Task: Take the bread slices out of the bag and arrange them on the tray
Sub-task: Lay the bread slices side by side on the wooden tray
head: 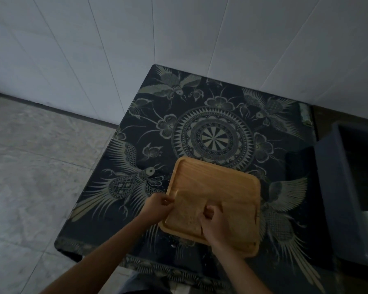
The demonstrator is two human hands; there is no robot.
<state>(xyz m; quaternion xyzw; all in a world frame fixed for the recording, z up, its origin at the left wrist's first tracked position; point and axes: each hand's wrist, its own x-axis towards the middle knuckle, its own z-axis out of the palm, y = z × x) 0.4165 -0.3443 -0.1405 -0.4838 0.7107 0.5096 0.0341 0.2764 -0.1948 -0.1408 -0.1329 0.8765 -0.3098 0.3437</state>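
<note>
- While the tray (217, 181) rests on the table (136, 158), my left hand (156, 205) pinches a bread slice's (187, 213) left edge.
- My right hand (210, 221) presses curled fingers onto the same slice.

The tray (217, 179) is smooth, matt wood. Patterned cloth covers the worktop (200, 115). At nine o'clock, the floor (30, 166) looks like mottled stone tile.

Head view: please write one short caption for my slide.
Both hands, left and right, arrange bread slices on a wooden tray on a patterned table.
</note>
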